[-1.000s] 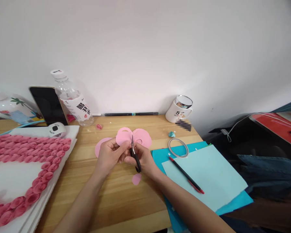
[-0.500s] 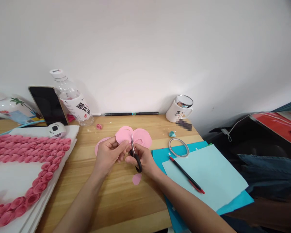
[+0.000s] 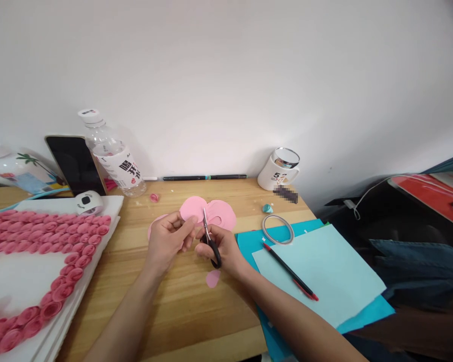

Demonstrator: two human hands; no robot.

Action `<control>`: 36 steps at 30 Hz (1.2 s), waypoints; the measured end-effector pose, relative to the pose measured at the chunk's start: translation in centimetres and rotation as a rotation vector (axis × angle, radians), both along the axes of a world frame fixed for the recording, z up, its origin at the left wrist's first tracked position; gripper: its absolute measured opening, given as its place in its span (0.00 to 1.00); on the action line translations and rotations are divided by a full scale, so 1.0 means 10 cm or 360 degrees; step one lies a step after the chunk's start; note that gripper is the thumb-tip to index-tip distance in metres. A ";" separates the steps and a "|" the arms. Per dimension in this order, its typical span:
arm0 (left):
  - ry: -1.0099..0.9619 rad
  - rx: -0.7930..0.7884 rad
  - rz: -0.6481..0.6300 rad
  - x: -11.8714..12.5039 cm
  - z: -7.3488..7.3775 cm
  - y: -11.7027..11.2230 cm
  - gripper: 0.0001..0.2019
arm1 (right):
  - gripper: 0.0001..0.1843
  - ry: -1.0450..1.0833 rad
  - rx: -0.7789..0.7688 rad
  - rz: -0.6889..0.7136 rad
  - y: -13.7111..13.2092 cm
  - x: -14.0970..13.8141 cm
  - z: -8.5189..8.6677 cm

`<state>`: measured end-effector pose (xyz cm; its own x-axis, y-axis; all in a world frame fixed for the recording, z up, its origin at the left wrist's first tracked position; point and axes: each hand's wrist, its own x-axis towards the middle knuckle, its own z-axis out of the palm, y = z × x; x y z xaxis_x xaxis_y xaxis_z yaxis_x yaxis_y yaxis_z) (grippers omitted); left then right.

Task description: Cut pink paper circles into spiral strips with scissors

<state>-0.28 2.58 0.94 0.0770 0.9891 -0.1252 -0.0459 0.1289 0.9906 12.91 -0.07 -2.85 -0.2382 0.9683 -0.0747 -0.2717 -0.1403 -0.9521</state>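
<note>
Pinched in my left hand (image 3: 169,236) is a rounded piece of pink paper (image 3: 192,208). My right hand (image 3: 222,249) is closed round the black handles of a pair of scissors (image 3: 212,251), whose narrow blades point up and away beside the paper's right edge. Just beyond my right fingers lies more pink paper (image 3: 223,211) with curved cuts in it. Another pink piece shows partly behind my left hand. A small pink scrap (image 3: 212,278) rests on the wooden table (image 3: 181,311) below the scissors.
Left stands a white board (image 3: 18,274) covered with rolled pink paper flowers (image 3: 62,290). Along the wall are a bottle (image 3: 115,156), a phone (image 3: 75,163), a black pen (image 3: 206,177) and a mug (image 3: 279,168). Right lie blue sheets (image 3: 324,271), a tape ring (image 3: 278,230) and a red-tipped pen (image 3: 290,271).
My left hand has shifted slightly left, away from the scissors. The scissor blades look a little closer together and tilt a touch more to the left.
</note>
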 end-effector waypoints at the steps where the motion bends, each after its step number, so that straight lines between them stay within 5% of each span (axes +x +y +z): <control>1: -0.0009 0.0004 0.0001 0.00 -0.01 0.00 0.15 | 0.21 0.0000 -0.0001 -0.0002 0.00 0.00 -0.01; 36: 0.0089 -0.0012 -0.0107 -0.03 -0.09 0.01 0.13 | 0.26 -0.0095 0.0151 -0.0037 0.04 0.00 0.01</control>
<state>-0.58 2.67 0.00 0.1360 0.9810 -0.1386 0.0188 0.1374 0.9903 12.87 0.29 -2.73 -0.2136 0.9769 0.0044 -0.2160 -0.0428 -0.9755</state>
